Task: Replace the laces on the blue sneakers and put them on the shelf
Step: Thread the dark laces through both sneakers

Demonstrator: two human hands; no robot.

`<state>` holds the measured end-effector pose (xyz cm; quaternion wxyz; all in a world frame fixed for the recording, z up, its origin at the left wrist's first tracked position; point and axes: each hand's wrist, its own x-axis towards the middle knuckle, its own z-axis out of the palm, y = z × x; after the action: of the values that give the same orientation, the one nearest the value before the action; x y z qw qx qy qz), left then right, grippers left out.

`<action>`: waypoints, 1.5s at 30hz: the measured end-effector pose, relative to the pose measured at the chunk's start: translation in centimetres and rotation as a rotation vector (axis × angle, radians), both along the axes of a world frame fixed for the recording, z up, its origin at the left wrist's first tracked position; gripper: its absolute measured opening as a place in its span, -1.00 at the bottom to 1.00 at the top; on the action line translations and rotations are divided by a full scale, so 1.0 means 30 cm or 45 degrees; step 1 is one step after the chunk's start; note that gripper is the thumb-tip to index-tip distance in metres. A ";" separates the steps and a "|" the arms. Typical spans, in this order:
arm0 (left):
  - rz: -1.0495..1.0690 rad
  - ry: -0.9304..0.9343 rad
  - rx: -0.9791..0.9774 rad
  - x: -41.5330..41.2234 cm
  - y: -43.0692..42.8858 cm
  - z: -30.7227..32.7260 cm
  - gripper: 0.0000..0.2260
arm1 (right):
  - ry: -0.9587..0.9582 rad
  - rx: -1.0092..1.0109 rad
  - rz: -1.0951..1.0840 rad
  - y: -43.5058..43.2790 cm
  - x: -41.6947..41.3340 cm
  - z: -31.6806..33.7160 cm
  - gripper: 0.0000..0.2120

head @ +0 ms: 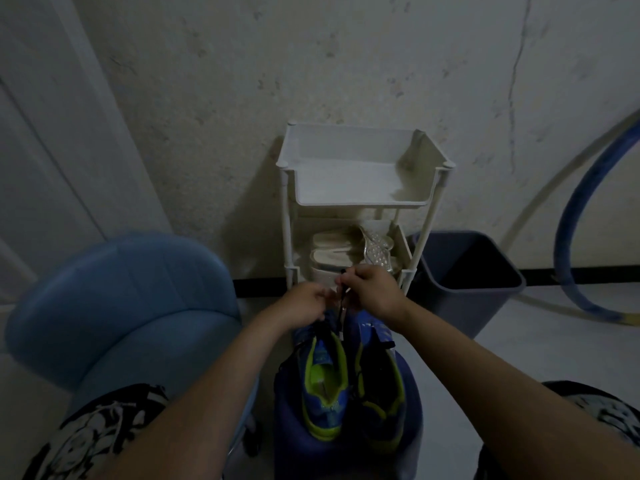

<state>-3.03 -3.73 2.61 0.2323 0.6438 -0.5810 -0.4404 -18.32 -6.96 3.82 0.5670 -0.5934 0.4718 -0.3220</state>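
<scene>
Two blue sneakers with lime-green lining stand side by side on a blue stool (287, 427) between my knees: the left sneaker (323, 386) and the right sneaker (379, 386), toes pointing away from me. My right hand (372, 289) pinches a black lace (343, 299) that runs down to the left sneaker's toe end. My left hand (306, 303) is closed at that lace just beside the right hand. A white shelf rack (363, 202) stands straight ahead against the wall; its top tray is bare.
The rack's lower tier holds pale shoes (332, 251) and a clear sandal (375, 251). A light-blue padded chair (121, 306) is at my left. A dark bin (464, 275) stands right of the rack, with a blue hoop (571, 237) leaning on the wall.
</scene>
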 end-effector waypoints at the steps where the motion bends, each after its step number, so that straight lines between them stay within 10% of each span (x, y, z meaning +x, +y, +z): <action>1: -0.092 -0.100 -0.002 0.001 0.003 -0.009 -0.80 | -0.014 -0.008 0.004 0.003 0.002 -0.001 -0.82; 10: -0.107 -0.511 0.157 0.046 0.016 -0.130 -0.72 | -0.010 0.183 -0.095 -0.011 -0.014 -0.044 -0.78; 18: -0.058 -0.482 0.133 0.059 0.022 -0.154 -0.70 | 0.506 -0.146 -0.049 -0.050 -0.033 -0.091 -0.73; 24: 0.153 -0.307 -0.197 0.049 0.007 -0.082 -0.82 | 0.045 -0.064 -0.012 -0.035 0.017 -0.022 -0.75; 29: -0.167 -0.257 -0.108 0.005 0.022 -0.041 -0.99 | -0.239 -0.028 0.050 -0.013 0.048 0.037 -0.76; 33: -0.078 -0.306 -0.142 -0.018 0.044 -0.081 -0.77 | -0.211 -0.069 0.074 -0.001 0.058 0.051 -0.73; 45: 0.576 0.425 -0.363 0.032 0.057 0.100 -0.77 | 0.730 -0.235 0.433 0.000 0.033 -0.010 -0.85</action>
<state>-2.06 -2.04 5.60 0.5045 0.6364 -0.4328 -0.3913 -17.32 -6.97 3.51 0.4009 -0.7788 0.4751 -0.0843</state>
